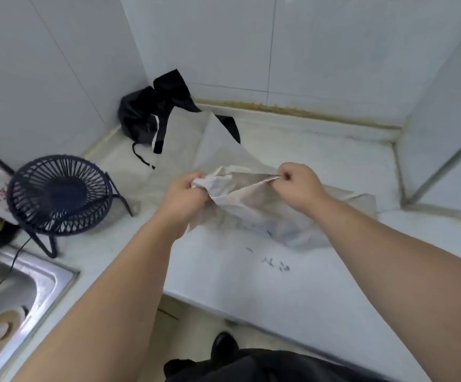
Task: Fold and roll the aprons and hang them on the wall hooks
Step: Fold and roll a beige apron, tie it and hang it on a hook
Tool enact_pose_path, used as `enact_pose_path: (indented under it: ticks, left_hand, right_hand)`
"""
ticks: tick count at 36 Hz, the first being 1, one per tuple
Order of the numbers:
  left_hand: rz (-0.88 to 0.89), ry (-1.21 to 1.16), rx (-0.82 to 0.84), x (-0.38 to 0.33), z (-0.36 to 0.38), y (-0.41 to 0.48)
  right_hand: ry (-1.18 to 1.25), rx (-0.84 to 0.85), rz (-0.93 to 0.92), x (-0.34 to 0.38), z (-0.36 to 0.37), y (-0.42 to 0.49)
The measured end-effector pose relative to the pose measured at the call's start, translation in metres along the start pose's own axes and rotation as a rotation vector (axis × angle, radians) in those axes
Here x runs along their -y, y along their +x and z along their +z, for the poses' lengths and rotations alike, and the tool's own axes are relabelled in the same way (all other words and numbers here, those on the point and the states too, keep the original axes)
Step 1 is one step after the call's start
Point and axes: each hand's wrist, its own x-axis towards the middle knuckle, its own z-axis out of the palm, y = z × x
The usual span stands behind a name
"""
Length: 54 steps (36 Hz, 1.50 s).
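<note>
Two aprons are in my view: a crumpled beige apron (254, 199) lifted partly off the white counter (292, 285), my left hand (186, 193) and right hand (298, 186) each with fingers clenched on its edge, and a black apron (152, 111) heaped in the tiled corner. A small fan (58, 194) stands beside the steel sink (30, 288).

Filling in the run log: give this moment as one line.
step: handling beige apron | left hand: gripping it | right hand: gripping it | black apron: heaped in corner | hooks: not in view
</note>
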Motion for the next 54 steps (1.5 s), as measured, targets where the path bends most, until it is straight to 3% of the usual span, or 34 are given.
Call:
enact_pose_path:
  ticks: [3,10,17,20,22,26,30,34,39,44,48,52,54]
  left_hand:
    - [-0.065,0.143,0.003,0.022,0.01,-0.035]
    - [-0.026,0.232,0.235,0.055,0.053,-0.124]
    - [-0.123,0.478,0.178,0.077,0.068,-0.156]
    - [-0.036,0.486,0.107,0.085,0.078,-0.169]
    - [0.033,0.448,0.069,0.087,0.081,-0.176]
    - [0.109,0.289,0.157,0.084,0.069,-0.197]
    - [-0.042,-0.017,0.204,0.082,0.032,-0.217]
    - [-0.117,0.024,0.337,0.089,-0.019,-0.241]
    - [-0.237,-0.041,0.544,0.109,-0.067,-0.277]
    - [-0.357,-0.146,0.592,0.133,-0.095,-0.304]
    - [-0.436,-0.122,0.574,0.151,-0.103,-0.316]
    - [-0.483,-0.001,0.571,0.17,-0.104,-0.323]
    - [-0.554,0.136,0.649,0.183,-0.104,-0.328]
  right_hand:
    - [0.09,-0.083,0.049,-0.017,-0.02,-0.033]
    - [-0.014,0.065,0.107,-0.041,-0.031,-0.116]
    - [-0.048,0.117,0.172,-0.052,-0.052,-0.177]
    - [-0.107,0.092,0.195,-0.061,-0.062,-0.202]
    - [-0.077,0.059,0.219,-0.066,-0.067,-0.216]
    - [0.039,-0.065,0.251,-0.069,-0.072,-0.249]
    - [0.177,-0.169,0.223,-0.049,-0.057,-0.285]
    - [0.128,-0.149,0.205,-0.016,-0.026,-0.317]
    - [0.188,-0.076,0.072,0.028,0.019,-0.36]
    - [0.549,0.194,0.319,0.043,0.063,-0.398]
    - [0.793,0.272,0.514,0.052,0.085,-0.427]
    - [0.34,0.24,0.426,0.058,0.092,-0.444]
    - [0.16,0.115,0.465,0.049,0.089,-0.449]
